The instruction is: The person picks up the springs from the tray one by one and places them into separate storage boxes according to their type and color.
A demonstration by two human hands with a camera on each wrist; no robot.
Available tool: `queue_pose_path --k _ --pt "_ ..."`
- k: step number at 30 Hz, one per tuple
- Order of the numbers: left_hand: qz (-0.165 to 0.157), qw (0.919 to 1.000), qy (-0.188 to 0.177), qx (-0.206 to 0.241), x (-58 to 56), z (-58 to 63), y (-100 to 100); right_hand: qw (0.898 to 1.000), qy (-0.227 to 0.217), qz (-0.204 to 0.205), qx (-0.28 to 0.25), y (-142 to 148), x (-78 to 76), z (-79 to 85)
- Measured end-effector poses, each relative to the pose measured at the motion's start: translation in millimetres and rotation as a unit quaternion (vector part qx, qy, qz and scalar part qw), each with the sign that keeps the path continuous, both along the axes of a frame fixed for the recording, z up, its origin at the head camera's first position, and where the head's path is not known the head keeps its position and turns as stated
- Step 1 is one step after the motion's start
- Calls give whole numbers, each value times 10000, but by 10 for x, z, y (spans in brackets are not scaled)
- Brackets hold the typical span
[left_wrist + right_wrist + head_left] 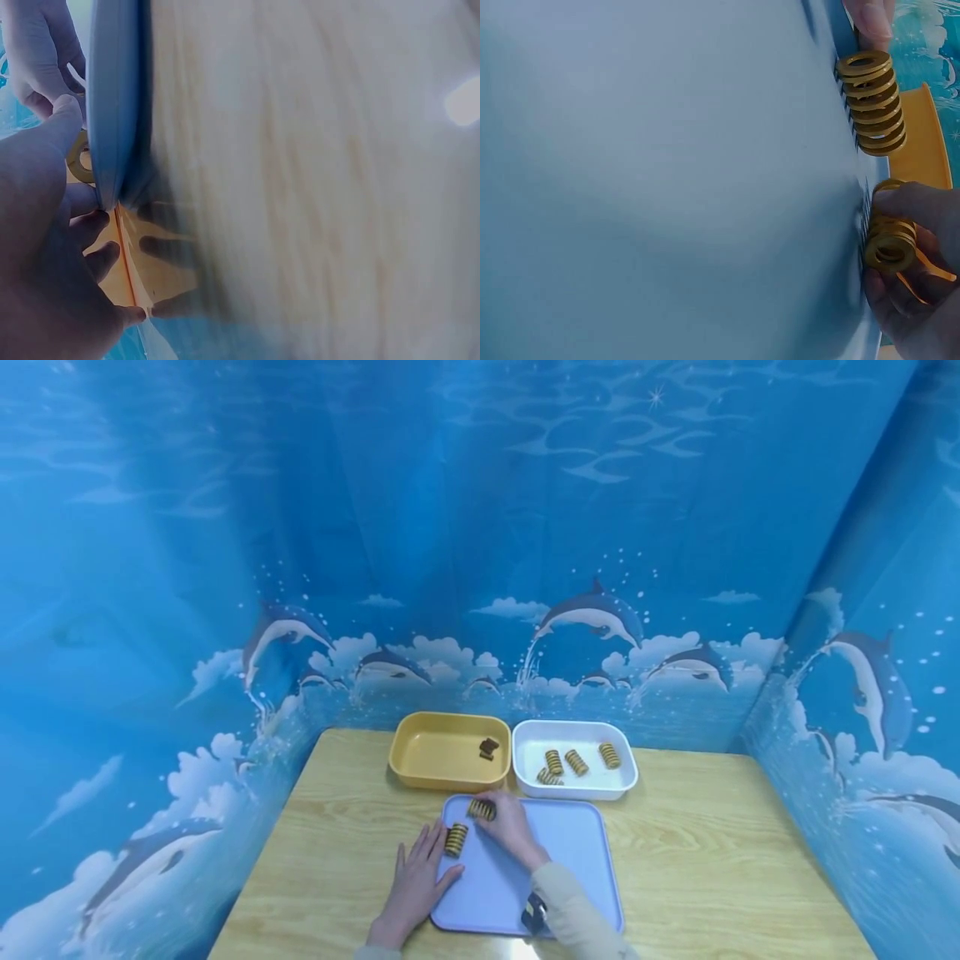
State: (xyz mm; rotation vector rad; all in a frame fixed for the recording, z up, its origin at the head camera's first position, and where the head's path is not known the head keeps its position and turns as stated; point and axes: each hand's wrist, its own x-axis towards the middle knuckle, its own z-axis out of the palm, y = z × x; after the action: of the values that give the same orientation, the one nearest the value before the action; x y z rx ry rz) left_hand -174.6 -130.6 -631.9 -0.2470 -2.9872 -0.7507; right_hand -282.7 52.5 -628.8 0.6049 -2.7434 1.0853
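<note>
In the head view a yellow coil spring (482,810) lies at the far left part of the pale blue tray (555,860), and my right hand (512,828) holds it. The right wrist view shows thumb and fingers about this spring (891,244). A second yellow coil spring (455,840) rests on the tray near its left edge. My left hand (412,883) lies beside it with fingers extended across the tray's left side. Its fingertips are close to that spring (871,103); whether they touch it I cannot tell.
Behind the tray stands a yellow bin (427,756) with a few small dark pieces (488,748). A white bin (573,789) to its right contains several coil springs (576,762). All stand on a wooden table (697,852) enclosed by a blue dolphin-print curtain (480,527).
</note>
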Motion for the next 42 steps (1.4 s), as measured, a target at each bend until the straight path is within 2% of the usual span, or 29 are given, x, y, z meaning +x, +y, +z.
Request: queue_pose_path --k 5,12,20,27,34,42 --pt "-59 9998 168 24 4 -16 3 9989 70 -304 -355 84 67 3" --pt "-74 9993 365 65 17 -35 -5 9932 -30 -732 -903 245 154 116" --pt "-38 9996 273 83 5 -26 -18 9913 -9 -1008 -851 427 177 190" --pt "-35 9997 231 73 14 -14 5 9900 301 -1091 -841 583 154 245" --pt "-48 9994 332 79 23 -15 2 9883 454 -1210 -807 751 3 398" --pt "-22 9998 200 62 8 -21 7 9812 619 -1653 -783 1090 -336 563"
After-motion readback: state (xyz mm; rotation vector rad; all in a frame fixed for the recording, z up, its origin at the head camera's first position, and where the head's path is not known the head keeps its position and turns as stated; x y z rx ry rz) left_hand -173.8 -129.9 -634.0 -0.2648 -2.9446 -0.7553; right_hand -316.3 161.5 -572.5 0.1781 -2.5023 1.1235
